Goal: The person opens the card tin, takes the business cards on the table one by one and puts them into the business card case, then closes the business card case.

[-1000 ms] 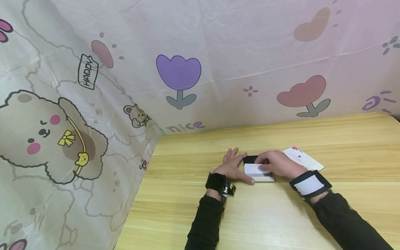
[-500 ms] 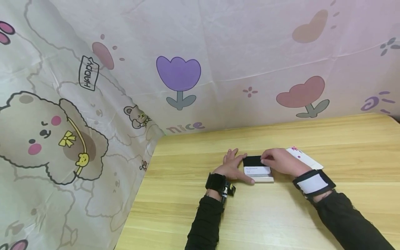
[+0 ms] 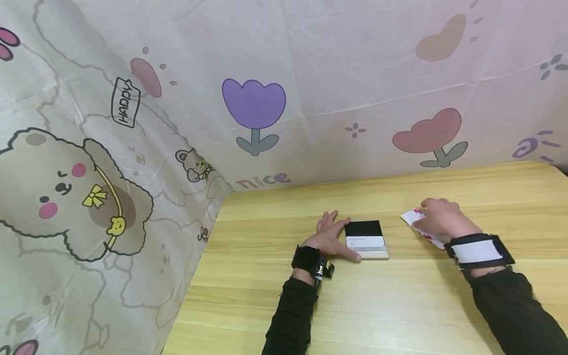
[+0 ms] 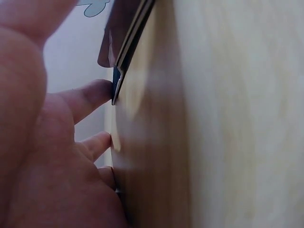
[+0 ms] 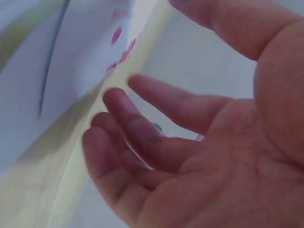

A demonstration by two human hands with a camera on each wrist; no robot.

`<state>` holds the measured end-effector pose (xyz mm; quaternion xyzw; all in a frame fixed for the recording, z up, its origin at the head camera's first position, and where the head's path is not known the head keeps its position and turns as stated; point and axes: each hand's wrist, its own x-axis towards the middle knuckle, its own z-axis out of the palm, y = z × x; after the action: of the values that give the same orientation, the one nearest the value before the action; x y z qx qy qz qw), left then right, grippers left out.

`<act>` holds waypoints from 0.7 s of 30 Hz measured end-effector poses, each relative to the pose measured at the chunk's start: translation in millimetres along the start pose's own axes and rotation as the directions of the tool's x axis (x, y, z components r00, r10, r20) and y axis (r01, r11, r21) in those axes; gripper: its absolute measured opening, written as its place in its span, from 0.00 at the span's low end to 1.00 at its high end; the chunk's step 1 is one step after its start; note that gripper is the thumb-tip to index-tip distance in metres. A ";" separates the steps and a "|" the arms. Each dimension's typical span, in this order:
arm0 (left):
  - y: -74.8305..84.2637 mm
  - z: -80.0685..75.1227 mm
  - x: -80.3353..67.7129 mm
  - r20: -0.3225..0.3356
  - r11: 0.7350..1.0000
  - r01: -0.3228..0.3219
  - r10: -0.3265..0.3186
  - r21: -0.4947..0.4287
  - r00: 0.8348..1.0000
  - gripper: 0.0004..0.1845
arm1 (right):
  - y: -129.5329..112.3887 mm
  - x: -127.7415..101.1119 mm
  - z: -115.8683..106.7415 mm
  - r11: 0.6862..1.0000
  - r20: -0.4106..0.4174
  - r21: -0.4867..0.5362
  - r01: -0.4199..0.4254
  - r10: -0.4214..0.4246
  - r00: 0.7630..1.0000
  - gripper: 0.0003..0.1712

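Note:
A small case (image 3: 364, 229) lies on the wooden table (image 3: 399, 305), black at the far half, with a white card (image 3: 365, 241) across its near half. My left hand (image 3: 330, 235) rests flat against the case's left side, fingers straight, thumb stretched along its front edge. In the left wrist view a fingertip (image 4: 97, 92) touches the case's thin edge (image 4: 126, 47). My right hand (image 3: 437, 217) lies to the right, over a white card with pink flowers (image 3: 410, 217). In the right wrist view its fingers (image 5: 142, 128) are loosely spread next to that flowered card (image 5: 71, 71), holding nothing.
A printed cloth (image 3: 310, 98) with tulips and bears hangs behind the table and drapes down its left side (image 3: 88, 197). Bare wood stretches in front of both hands and off to the far right.
My right hand left the case and moved right onto the flowered card. The white card now sits in the case uncovered. The left hand has stayed put.

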<state>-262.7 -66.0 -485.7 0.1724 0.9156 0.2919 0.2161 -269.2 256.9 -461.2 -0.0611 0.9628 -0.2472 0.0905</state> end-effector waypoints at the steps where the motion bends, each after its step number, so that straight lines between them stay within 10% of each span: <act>1: 0.0 -0.2 0.1 0.002 1.000 0.001 -0.001 0.000 1.000 0.61 | 1.8 -0.5 -1.3 1.000 0.012 0.009 -0.003 0.003 1.000 0.39; 21: -0.8 -0.9 0.2 -0.006 1.000 -0.013 0.013 -0.003 1.000 0.61 | 9.7 1.3 -2.4 0.998 -0.026 0.069 -0.006 0.007 1.000 0.25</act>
<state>-263.5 -67.0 -485.6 0.1772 0.9146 0.2954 0.2117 -271.6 266.3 -464.0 -0.0515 0.9550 -0.2807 0.0805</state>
